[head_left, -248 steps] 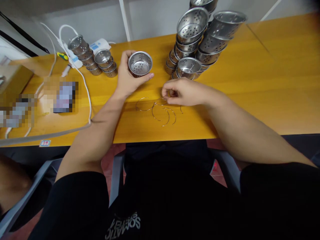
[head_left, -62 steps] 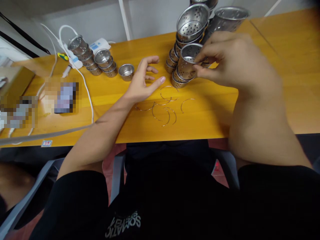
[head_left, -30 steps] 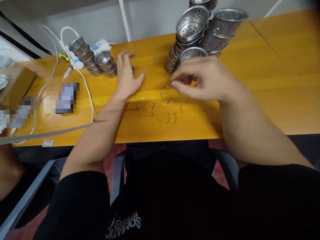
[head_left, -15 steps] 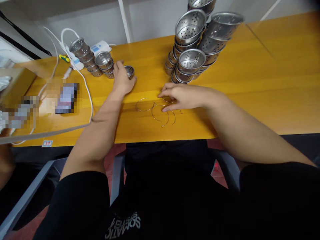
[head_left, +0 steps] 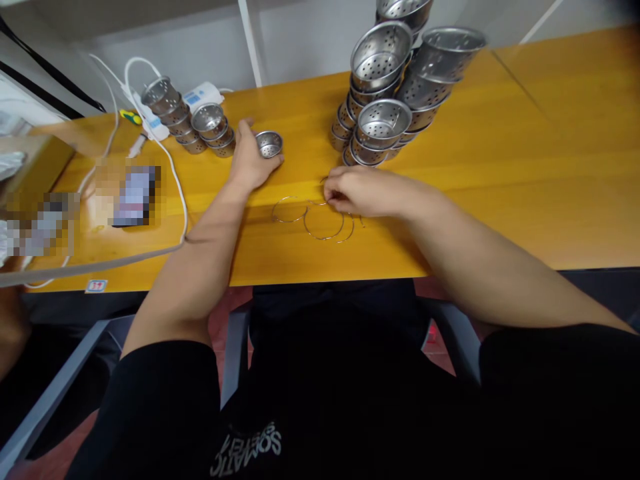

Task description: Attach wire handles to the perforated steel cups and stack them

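Right hand (head_left: 365,192) first; its fingertips are bunched together down on the pile of thin wire rings (head_left: 320,220), and it looks like they're pinching one of the wires at the pile's far edge, though the knuckles hide the actual contact so I can't swear to it; the rings lie on the yellow wooden table (head_left: 525,167) right in front of the person, overlapping each other; I can make out roughly three or four curved wires, but they tangle too much for a firm count.

Left hand (head_left: 250,160) is just left of and beyond the rings; fingers curled loosely round a single small perforated steel cup (head_left: 269,143), thumb and fingertips touching its side, the cup sitting upright on the table.

Beyond the rings and to the right is a big heap of the same perforated steel cups (head_left: 390,93), nested in leaning stacks; about five open mouths show, the nested ones can't be counted; far left of the rings there are two shorter leaning stacks of cups (head_left: 193,120), a handful in each.

Past those, a white power strip (head_left: 150,120) with white cables (head_left: 170,173) trailing toward the table's near edge; a small yellow-and-green thing (head_left: 130,117) beside it.

Writing; a little sticker (head_left: 96,286) on the table's front edge, too small to read; the black shirt (head_left: 250,447) has upside-down print that looks like "SOMATIC".
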`<action>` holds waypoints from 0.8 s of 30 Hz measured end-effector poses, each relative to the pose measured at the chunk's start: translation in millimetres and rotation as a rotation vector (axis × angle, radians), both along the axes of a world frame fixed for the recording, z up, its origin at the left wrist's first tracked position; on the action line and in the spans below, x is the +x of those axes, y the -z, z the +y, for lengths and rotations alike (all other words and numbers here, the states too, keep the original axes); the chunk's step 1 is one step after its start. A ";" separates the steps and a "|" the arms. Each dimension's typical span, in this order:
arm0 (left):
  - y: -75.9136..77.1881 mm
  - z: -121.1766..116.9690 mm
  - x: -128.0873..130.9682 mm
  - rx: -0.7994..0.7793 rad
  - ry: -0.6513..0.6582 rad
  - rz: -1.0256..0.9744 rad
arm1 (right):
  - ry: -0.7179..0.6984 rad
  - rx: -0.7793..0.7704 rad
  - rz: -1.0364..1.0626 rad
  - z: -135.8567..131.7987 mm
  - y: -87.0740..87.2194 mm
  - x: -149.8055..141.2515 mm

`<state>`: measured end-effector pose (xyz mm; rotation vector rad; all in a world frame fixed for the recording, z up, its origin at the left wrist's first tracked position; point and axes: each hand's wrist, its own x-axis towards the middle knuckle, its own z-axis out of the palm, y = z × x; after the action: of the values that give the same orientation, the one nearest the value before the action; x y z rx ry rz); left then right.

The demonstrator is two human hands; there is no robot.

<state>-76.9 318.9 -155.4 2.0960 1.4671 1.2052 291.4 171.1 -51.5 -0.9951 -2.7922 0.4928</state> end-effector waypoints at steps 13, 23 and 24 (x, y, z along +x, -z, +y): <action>-15.9 -17.1 36.1 0.052 0.170 -0.171 | 0.019 0.048 0.148 1.7 8.3 -7.9; -29.9 -30.7 47.2 0.127 0.258 -0.140 | 0.125 -0.133 0.517 -2.0 14.0 -15.1; -32.4 -33.1 47.1 0.137 0.265 -0.126 | 0.134 -0.166 0.557 -1.3 16.3 -15.9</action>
<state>-29.9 285.8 -123.0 2.1735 1.0410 1.3360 275.5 169.7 -67.9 -0.8950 -2.2056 0.8432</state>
